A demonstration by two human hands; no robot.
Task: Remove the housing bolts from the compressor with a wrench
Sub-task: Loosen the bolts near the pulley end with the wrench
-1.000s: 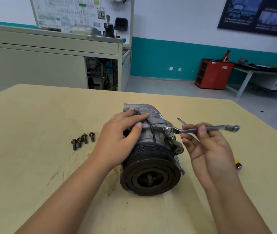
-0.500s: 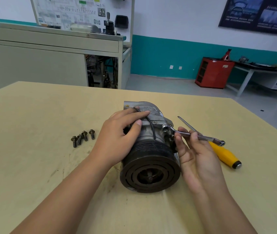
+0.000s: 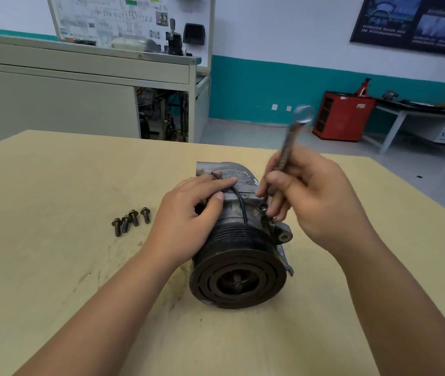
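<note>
At the middle of the pale wooden table (image 3: 53, 267), the slim steel wrench (image 3: 286, 147) now stands nearly upright in the right hand (image 3: 316, 196), whose fingers pinch its blurred shaft. Half a second ago it lay out sideways. I judge that a loosening stroke on a housing bolt. The left hand (image 3: 188, 213) clasps the grey metal compressor (image 3: 237, 267), which lies on its side, black grooved pulley toward the camera. Four dark loose bolts (image 3: 132, 221) lie nearby.

This is a workshop. A board with wiring diagrams (image 3: 123, 20) stands behind a grey metal bench (image 3: 53, 77), and a red cabinet (image 3: 343, 115) stands by the wall beside a work table (image 3: 406, 109).
</note>
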